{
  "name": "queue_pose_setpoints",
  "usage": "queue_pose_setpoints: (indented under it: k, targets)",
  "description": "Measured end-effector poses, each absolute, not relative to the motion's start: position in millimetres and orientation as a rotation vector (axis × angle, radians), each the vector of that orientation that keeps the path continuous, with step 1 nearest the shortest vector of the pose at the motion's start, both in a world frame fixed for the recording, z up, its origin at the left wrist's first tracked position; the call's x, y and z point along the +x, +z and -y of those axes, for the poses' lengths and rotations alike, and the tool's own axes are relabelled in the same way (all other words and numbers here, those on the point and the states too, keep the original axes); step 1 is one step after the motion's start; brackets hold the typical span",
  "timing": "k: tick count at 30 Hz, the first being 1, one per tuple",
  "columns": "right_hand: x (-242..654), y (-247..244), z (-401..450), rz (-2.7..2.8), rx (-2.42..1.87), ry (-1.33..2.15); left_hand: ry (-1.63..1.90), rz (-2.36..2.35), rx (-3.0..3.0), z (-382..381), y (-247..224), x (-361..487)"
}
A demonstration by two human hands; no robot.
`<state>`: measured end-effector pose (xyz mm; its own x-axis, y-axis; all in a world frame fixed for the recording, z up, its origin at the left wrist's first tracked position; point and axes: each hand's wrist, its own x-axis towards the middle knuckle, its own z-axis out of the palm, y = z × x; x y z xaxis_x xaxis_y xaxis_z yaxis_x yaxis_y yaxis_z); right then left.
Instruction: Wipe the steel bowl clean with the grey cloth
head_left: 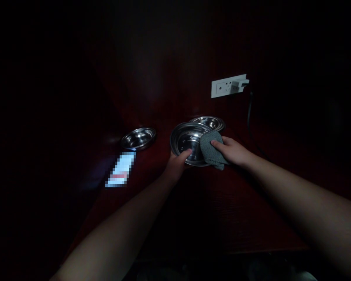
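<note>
"Head view: where's the bowl (pixel 187 134)?"
"Over the counter (pixel 234 210), its near edge pinched by the left hand (pixel 177 164)."
"And the right hand (pixel 234 150)?"
"Pinching a grey cloth (pixel 208 147) against the bowl's right side."

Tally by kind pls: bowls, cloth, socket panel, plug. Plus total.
Shiny round silver metal bowls: at least 3 (rear one may be stacked)
Grey-green textured cloth: 1
White rectangular wall socket panel: 1
White plug: 1
Total: at least 6
</note>
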<state>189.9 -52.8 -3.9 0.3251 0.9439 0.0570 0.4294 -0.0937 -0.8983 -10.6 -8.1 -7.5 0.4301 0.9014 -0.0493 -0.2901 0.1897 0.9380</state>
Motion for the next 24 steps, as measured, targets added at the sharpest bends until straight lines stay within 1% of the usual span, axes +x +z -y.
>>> queue_pose_setpoints:
  k: [24]
  targets:
    - [188.6,-1.4,54.0,1.247,-1.699,0.713,0.945,-0.725,1.035,6.5,-9.2,-10.2]
